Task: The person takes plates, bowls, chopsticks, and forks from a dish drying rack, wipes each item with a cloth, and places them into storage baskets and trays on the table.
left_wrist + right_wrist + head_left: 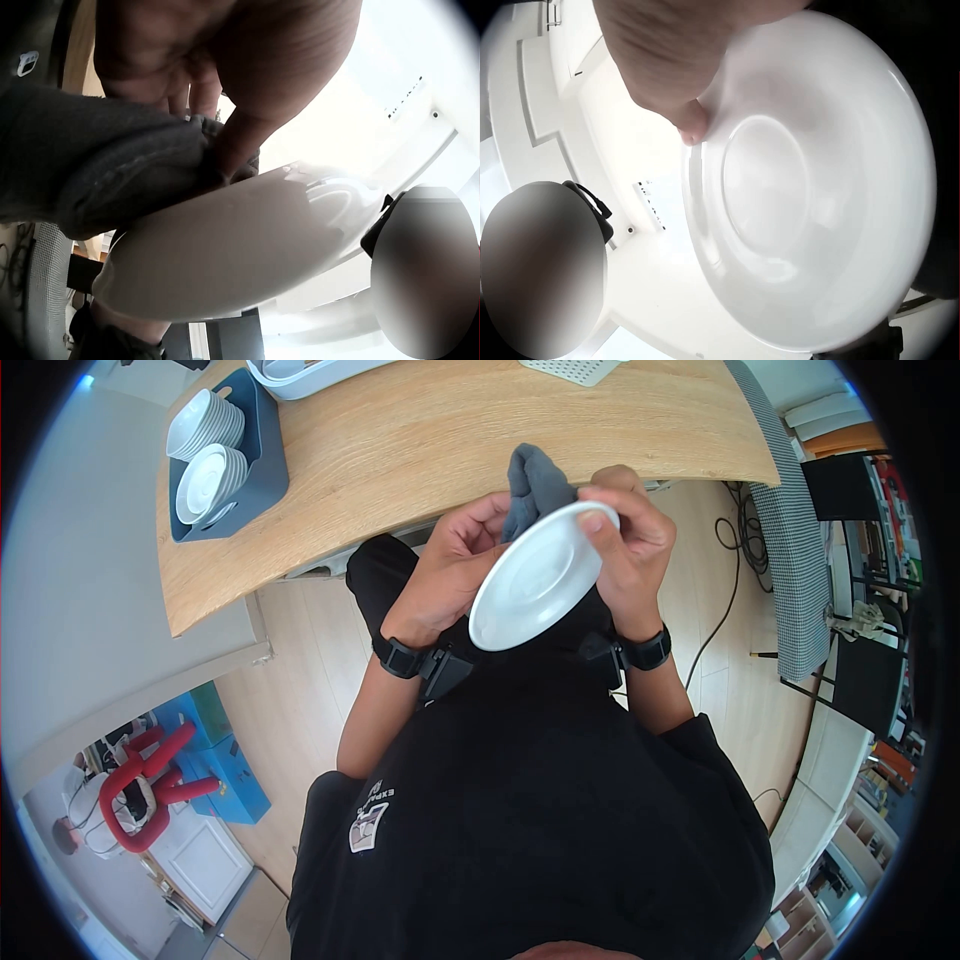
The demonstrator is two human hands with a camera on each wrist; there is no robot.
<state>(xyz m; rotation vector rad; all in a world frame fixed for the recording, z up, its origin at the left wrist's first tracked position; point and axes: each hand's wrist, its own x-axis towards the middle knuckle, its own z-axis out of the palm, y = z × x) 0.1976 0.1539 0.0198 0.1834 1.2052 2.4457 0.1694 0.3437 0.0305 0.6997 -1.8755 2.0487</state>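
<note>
A white shallow plate (540,585) is tilted in front of the person's body, over the lap near the table edge. At its upper right rim the right hand (632,550) grips it, the thumb on the inner face. The left hand (455,565) pinches a dark grey cloth (535,485) behind the plate; its fingertips are partly hidden there. In the left wrist view, the cloth (112,157) is bunched against the plate's underside (225,255). The glossy inner face (780,195) fills much of the right wrist view.
On the wooden table (400,450), a blue-grey bin (265,450) at the left holds stacked white dishes (210,480). A white tray (310,380) and a perforated white rack (570,368) stand at the far edge. A black cable (738,560) lies on the floor at right.
</note>
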